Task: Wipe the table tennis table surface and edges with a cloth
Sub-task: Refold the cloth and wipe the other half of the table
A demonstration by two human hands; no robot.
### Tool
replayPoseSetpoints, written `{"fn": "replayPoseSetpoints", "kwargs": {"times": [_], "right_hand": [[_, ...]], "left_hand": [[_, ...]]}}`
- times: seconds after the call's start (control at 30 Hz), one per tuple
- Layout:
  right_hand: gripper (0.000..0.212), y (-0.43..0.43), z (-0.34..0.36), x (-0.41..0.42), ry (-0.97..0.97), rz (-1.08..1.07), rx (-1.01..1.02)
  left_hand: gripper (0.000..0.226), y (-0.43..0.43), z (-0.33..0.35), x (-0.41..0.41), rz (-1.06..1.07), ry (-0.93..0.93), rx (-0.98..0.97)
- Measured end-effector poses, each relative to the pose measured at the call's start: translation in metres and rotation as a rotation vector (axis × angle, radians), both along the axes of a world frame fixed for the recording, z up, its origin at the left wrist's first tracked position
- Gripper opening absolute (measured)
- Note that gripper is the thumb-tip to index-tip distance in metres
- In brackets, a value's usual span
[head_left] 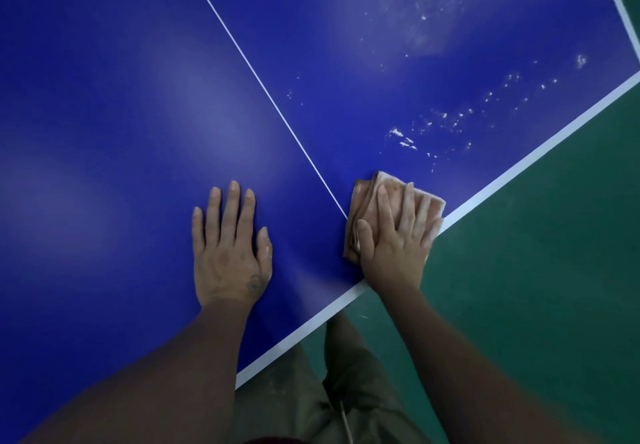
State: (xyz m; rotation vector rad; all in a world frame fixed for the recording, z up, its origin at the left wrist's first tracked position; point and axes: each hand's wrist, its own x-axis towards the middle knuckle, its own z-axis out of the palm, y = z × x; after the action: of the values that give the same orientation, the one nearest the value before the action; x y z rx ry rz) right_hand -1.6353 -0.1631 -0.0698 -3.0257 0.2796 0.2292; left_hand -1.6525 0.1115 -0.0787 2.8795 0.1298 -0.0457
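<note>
White specks (450,121) beyond cloth (365,201) (right hand (394,249) pressing); green floor (536,270) beside.

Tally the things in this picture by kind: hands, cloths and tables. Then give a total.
Hands: 2 (left hand, right hand)
Cloths: 1 (cloth)
Tables: 1 (table)
Total: 4

right hand (398,235) pressing cloth (367,201) (folded), table (138,97) edge
</note>
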Motion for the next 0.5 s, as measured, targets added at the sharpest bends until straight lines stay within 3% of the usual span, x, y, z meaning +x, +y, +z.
{"fn": "replayPoseSetpoints", "kwargs": {"times": [0.37, 0.5], "right_hand": [[0.068, -0.039, 0.011, 0.151, 0.036, 0.179, 0.050], [0.067, -0.052, 0.010, 0.140, 0.017, 0.285, 0.056]], "left_hand": [[0.060, -0.006, 0.007, 0.001, 0.031, -0.067, 0.016], [0.060, -0.048, 0.016, 0.008, 0.305, -0.004, 0.068]]}}
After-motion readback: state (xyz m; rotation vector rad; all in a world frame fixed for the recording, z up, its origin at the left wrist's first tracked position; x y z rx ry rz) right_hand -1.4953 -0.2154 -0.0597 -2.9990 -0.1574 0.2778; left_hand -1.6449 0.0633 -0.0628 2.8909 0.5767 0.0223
